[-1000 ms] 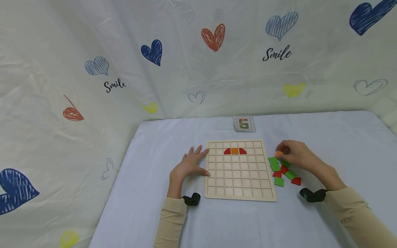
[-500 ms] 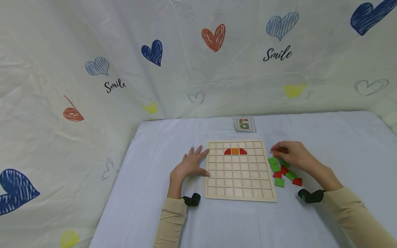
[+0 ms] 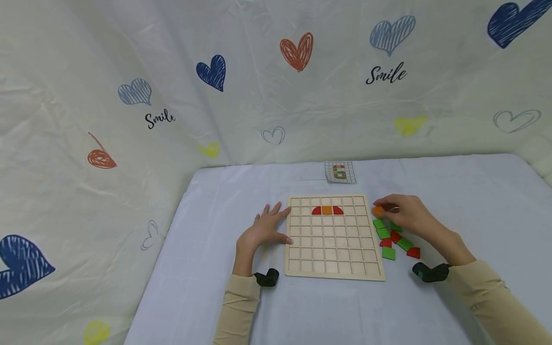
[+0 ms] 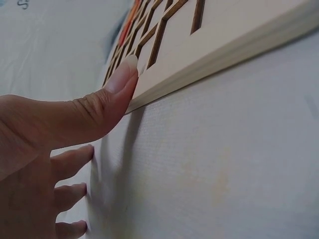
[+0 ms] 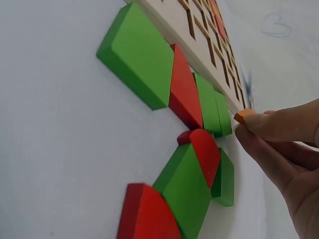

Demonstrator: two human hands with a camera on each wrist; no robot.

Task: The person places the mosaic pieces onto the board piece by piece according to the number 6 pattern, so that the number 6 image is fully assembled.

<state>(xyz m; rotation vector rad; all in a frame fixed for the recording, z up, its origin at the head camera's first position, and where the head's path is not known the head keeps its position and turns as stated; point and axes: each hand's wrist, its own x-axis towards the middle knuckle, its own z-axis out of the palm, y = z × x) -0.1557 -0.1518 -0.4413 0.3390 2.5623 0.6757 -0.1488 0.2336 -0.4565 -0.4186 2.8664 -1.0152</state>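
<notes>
A wooden grid board [image 3: 329, 242] lies on the table, with an orange square [image 3: 327, 210] between two red quarter-round pieces [image 3: 316, 211] in its second row. My left hand [image 3: 265, 227] spreads its fingers at the board's left edge; in the left wrist view the thumb [image 4: 107, 99] touches that edge. Beside the board's upper right edge, my right hand [image 3: 407, 213] pinches an orange block [image 3: 378, 212] between thumb and fingers. Its full shape is partly hidden by the fingertips in the right wrist view. Just below that hand lie several green blocks [image 3: 388, 253] and red quarter-round blocks [image 3: 413, 252].
Behind the board lies a small pattern card [image 3: 339, 172] with a coloured figure on a grid. A white cloth covers the table [image 3: 215, 230], and a curtain printed with hearts [image 3: 297, 51] hangs behind. Dark wrist cameras [image 3: 431, 272] sit at both cuffs.
My right hand has shifted a little left toward the board with the orange block, which now shows more at the fingertips. The left hand and the board have stayed put.
</notes>
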